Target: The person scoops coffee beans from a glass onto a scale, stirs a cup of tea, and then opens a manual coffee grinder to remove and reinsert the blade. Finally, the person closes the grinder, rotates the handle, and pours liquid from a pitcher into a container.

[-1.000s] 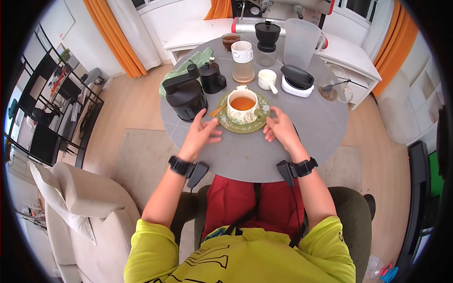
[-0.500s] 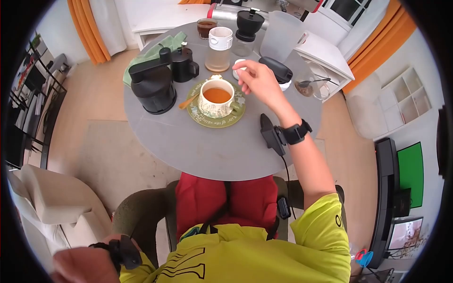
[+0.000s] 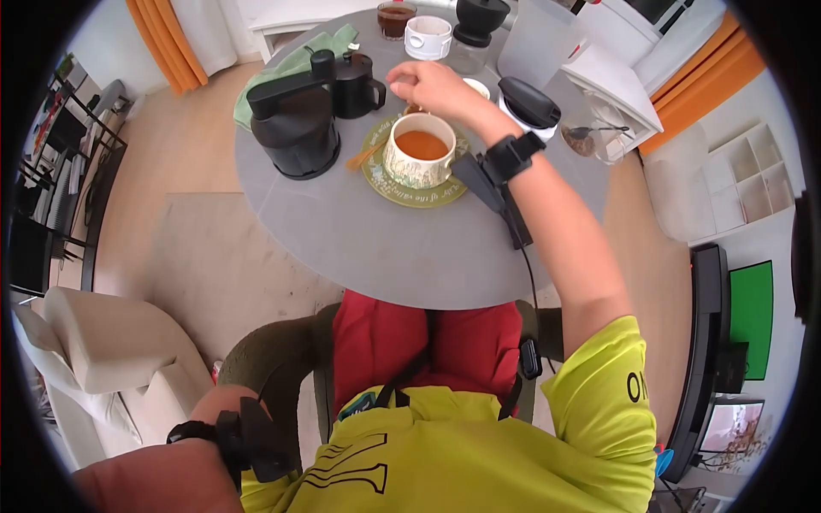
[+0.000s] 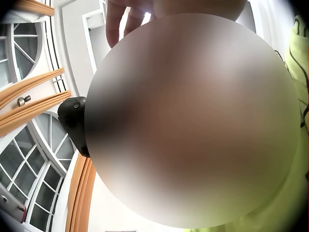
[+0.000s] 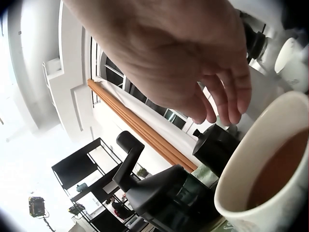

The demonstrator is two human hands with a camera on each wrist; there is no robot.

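Note:
My right hand (image 3: 434, 90) reaches over the far side of the olive-green plate (image 3: 428, 198). Its loosely bent fingers hang down in the right wrist view, with nothing seen in them, just right of a small black lidded pot (image 3: 351, 90). Below this hand, a cream patterned cup (image 3: 416, 173) of reddish-brown drink stands on the plate. A wooden spoon (image 3: 365, 156) lies across the plate's left rim. My left arm is bent up at the lower left; in the left wrist view only part of my left hand (image 4: 178, 7) shows along the top edge, the rest hidden behind a blurred area.
A large black kettle-like vessel (image 3: 295, 132) and a green cloth (image 3: 295, 64) are at the table's left. Farther back stand a glass of dark drink (image 3: 396, 21), a white cup-shaped top (image 3: 428, 38), a black-topped grinder (image 3: 481, 19) and a clear pitcher (image 3: 534, 47). A black-lidded white container (image 3: 528, 104) is at right.
My left hand has left the cup's side and swung back and up toward my head. My right hand has moved from the cup's right, over the far side of the plate, then leftward.

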